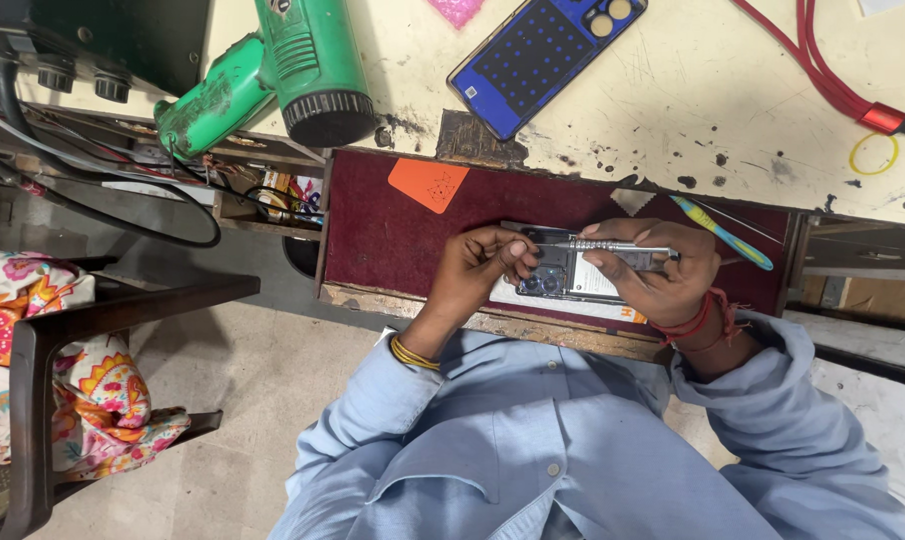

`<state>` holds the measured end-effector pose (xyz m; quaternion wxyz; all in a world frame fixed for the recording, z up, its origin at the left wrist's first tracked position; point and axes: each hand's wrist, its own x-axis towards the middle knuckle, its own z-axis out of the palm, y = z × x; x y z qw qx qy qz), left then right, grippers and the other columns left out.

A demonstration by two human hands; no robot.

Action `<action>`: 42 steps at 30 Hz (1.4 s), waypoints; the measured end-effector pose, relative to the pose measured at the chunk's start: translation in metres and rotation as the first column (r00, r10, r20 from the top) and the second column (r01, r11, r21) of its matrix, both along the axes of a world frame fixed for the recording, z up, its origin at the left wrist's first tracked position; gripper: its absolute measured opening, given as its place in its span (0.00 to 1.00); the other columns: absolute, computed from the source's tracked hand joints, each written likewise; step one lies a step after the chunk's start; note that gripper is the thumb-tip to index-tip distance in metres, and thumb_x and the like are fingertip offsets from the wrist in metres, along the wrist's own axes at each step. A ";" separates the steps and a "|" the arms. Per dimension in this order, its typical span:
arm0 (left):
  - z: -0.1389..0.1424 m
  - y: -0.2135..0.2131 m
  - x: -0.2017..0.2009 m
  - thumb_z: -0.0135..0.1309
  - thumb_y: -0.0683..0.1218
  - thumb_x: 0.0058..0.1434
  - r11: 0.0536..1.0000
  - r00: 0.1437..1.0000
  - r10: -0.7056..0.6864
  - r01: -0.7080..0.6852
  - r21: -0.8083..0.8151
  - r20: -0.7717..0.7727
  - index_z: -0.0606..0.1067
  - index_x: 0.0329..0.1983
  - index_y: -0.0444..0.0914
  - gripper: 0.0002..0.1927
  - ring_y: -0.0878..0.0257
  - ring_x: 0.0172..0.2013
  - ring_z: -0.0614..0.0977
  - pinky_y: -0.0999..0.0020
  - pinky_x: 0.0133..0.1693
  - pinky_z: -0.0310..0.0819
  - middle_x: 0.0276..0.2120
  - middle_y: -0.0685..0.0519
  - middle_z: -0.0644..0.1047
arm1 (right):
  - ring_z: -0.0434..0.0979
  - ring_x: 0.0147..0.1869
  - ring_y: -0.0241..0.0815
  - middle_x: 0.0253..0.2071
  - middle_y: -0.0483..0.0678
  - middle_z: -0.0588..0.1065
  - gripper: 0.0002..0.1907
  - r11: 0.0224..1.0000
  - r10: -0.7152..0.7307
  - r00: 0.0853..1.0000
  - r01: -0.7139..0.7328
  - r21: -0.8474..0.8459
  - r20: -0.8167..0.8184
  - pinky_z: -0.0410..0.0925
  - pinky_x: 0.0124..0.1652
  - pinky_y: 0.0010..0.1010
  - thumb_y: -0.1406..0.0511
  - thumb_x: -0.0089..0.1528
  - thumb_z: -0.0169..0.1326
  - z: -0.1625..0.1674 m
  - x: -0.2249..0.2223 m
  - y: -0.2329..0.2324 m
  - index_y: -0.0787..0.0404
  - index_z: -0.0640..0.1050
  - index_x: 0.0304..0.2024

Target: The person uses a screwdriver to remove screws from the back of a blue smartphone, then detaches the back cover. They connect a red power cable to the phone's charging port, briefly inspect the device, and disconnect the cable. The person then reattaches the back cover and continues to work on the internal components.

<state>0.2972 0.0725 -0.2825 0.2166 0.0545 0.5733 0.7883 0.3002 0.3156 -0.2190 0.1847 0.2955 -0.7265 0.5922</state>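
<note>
I see a phone repair workshop, green heat gun (293, 70), scarred workbench (673, 110), opened phone (563, 275), screwdriver (608, 247)
</note>
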 end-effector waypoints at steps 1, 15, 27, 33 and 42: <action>-0.003 0.000 0.000 0.55 0.45 0.71 1.000 1.000 0.005 -0.005 -0.002 -0.003 0.80 0.45 0.31 0.11 0.67 0.33 0.83 0.73 0.35 0.77 0.34 0.50 0.83 | 0.85 0.48 0.55 0.40 0.66 0.79 0.24 1.000 -0.010 1.000 0.010 0.021 0.007 0.81 0.41 0.36 0.76 0.60 0.63 0.000 0.000 0.000 0.65 0.63 0.51; -0.009 0.003 -0.002 0.55 0.46 0.70 0.999 1.000 0.022 -0.022 -0.040 -0.012 0.79 0.43 0.32 0.11 0.68 0.31 0.82 0.73 0.33 0.77 0.32 0.51 0.83 | 0.84 0.51 0.55 0.41 0.68 0.79 0.24 0.999 0.038 0.999 -0.038 0.034 -0.021 0.82 0.42 0.36 0.75 0.61 0.63 0.000 -0.002 -0.002 0.66 0.62 0.51; 0.017 -0.005 -0.002 0.51 0.49 0.73 1.000 1.000 0.019 -0.019 0.012 -0.003 0.78 0.55 0.32 0.17 0.70 0.34 0.82 0.74 0.36 0.78 0.40 0.51 0.85 | 0.85 0.51 0.51 0.41 0.63 0.79 0.21 0.998 0.035 0.998 -0.038 0.058 0.043 0.82 0.43 0.33 0.76 0.66 0.59 0.016 -0.005 -0.003 0.66 0.61 0.52; 0.033 -0.014 0.000 0.58 0.44 0.69 0.875 0.906 0.138 -0.301 -0.380 -0.399 0.80 0.55 0.37 0.13 0.68 0.36 0.82 0.74 0.38 0.78 0.40 0.51 0.83 | 0.86 0.39 0.45 0.36 0.59 0.81 0.14 0.942 -0.035 0.998 0.017 0.335 0.050 0.78 0.35 0.31 0.72 0.62 0.64 0.028 -0.005 -0.005 0.65 0.71 0.44; 0.050 -0.022 0.001 0.59 0.41 0.67 0.757 0.827 0.123 -0.435 -0.487 -0.548 0.81 0.52 0.39 0.11 0.68 0.32 0.79 0.72 0.33 0.74 0.34 0.52 0.79 | 0.86 0.41 0.44 0.38 0.57 0.81 0.16 0.935 0.026 1.000 -0.027 0.355 0.008 0.78 0.35 0.29 0.71 0.63 0.64 0.025 -0.010 -0.011 0.68 0.69 0.45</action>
